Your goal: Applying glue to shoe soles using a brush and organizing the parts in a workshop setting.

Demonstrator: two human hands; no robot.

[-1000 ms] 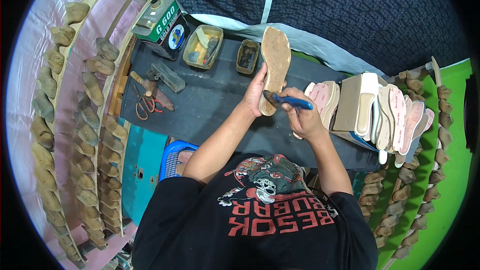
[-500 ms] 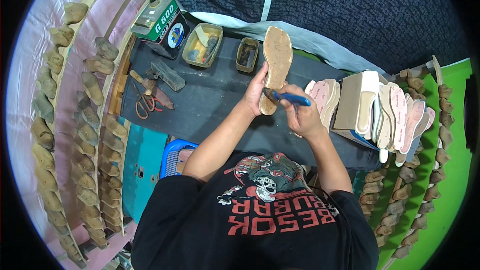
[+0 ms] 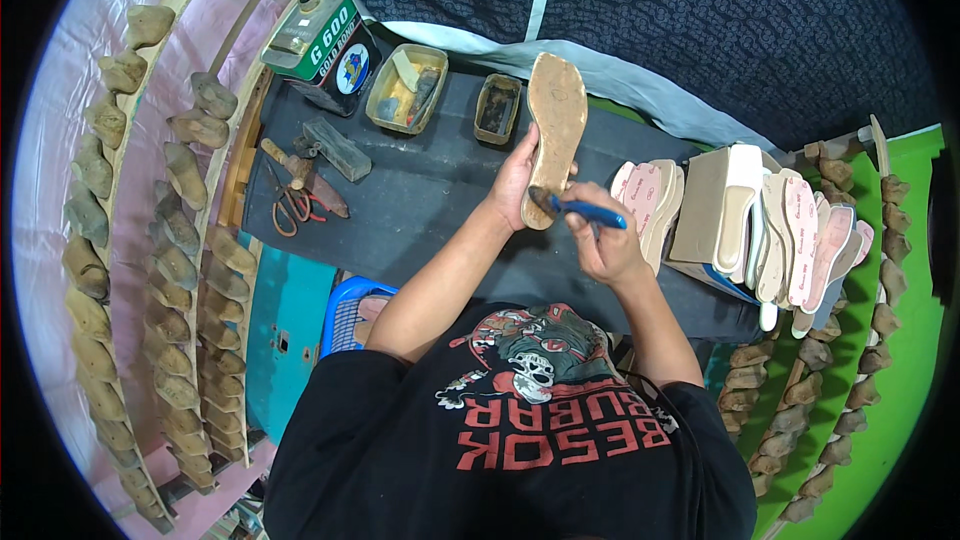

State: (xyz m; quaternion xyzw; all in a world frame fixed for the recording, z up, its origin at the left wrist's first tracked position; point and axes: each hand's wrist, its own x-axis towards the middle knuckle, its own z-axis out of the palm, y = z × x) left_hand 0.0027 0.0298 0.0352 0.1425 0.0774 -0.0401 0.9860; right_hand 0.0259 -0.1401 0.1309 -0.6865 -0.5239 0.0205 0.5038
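My left hand (image 3: pixel 513 183) grips a brown shoe sole (image 3: pixel 556 120) by its narrow heel end and holds it up above the dark table. The sole has a pale rim and its toe end points away from me. In my right hand (image 3: pixel 607 248) is a brush (image 3: pixel 590 211) with a blue handle. Its dark bristles touch the heel part of the sole. The fingers of my left hand wrap around the far side, so part of them is hidden.
On the table (image 3: pixel 430 230) stand a green-and-black can (image 3: pixel 322 50), a tub with tools (image 3: pixel 405 90) and a small container (image 3: pixel 496 110). Scissors (image 3: pixel 290 208), a knife (image 3: pixel 318 190) and a grey block (image 3: pixel 337 150) lie at left. Stacked insoles (image 3: pixel 800 230) lean by a box (image 3: pixel 705 210). Shoe lasts (image 3: pixel 180 225) line racks.
The brush in my right hand has shifted slightly right and down, toward the heel end of the sole. My left hand and the sole have barely moved.
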